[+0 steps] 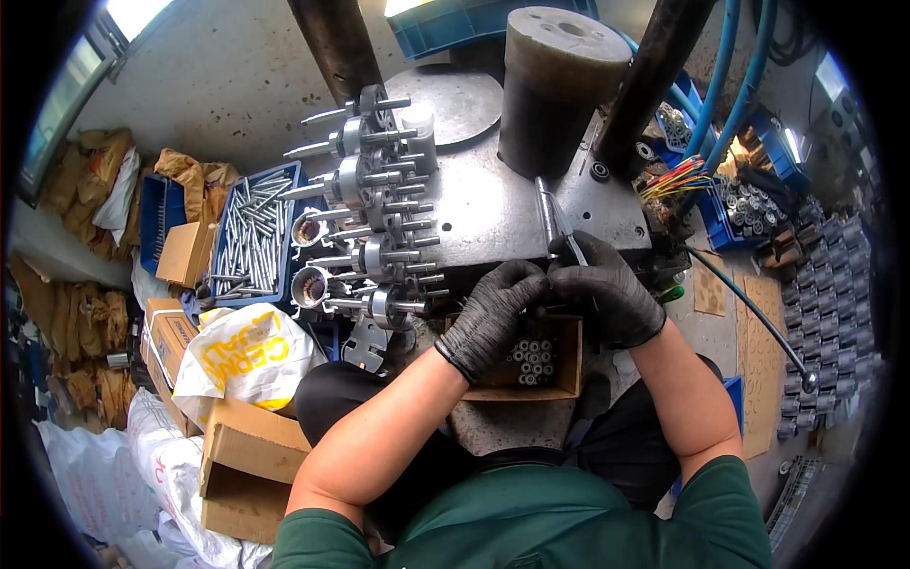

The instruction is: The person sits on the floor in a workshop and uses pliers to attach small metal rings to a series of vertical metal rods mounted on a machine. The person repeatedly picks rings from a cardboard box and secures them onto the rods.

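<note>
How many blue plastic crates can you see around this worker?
4, maybe more hidden: one of long steel pins at left, one beside it, one at top, one of parts at right.

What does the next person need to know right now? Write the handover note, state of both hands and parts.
Left hand: black glove, fingers curled over the small cardboard box of short metal sleeves; whether its grip is closed on one cannot be told.
Right hand: black glove, pressed against the left, a thin metal pin sticking up from its grip.
Parts: a row of flanged hubs with studs stands on the steel press table; long bolts fill the blue tray to the left.
Done or left: cannot be told.
</note>
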Demonstrator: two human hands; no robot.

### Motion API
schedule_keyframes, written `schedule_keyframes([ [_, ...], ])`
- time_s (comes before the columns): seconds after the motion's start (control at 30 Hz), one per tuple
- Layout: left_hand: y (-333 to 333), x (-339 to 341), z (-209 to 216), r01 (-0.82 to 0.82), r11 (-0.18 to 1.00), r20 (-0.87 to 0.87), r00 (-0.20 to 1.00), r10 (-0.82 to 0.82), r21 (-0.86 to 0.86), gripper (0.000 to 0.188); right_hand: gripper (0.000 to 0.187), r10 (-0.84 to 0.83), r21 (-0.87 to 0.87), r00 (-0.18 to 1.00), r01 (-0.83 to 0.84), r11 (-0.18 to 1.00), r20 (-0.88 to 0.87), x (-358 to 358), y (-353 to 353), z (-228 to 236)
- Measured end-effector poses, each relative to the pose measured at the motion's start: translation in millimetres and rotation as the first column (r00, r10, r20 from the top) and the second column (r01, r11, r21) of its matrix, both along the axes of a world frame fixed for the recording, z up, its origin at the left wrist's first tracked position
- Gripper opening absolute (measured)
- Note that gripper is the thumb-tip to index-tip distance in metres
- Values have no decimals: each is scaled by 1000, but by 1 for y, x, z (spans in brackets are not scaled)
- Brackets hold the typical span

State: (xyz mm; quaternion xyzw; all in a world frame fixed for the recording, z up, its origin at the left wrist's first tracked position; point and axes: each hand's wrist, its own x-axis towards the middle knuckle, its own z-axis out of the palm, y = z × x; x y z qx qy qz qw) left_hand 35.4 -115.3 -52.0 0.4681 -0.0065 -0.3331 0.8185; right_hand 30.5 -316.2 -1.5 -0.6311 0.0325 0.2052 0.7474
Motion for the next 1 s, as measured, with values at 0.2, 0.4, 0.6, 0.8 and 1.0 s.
schedule_keyframes([
  [0.2, 10, 10, 11, -198, 974, -137, 974, 182, -109, 17, 68, 142, -422, 836, 114, 900, 529, -6, 4, 6],
  [0.4, 18, 21, -7, -288, 946, -44, 958, 285, -150, 7, 65, 575, -739, 469, 493, 459, 671, -9, 5, 23],
  [0.6, 16, 21, -1, -363, 906, -216, 923, 318, -218, 4, 61, 602, -733, 433, 512, 448, 671, -8, 5, 23],
  [0.8, 15, 21, -4, -355, 914, -167, 931, 325, -197, 3, 60, 593, -743, 455, 488, 458, 664, -6, 4, 19],
  [1.0, 15, 19, 2, -394, 901, -227, 908, 351, -184, 5, 62, 610, -782, 494, 460, 422, 620, -6, 3, 18],
])
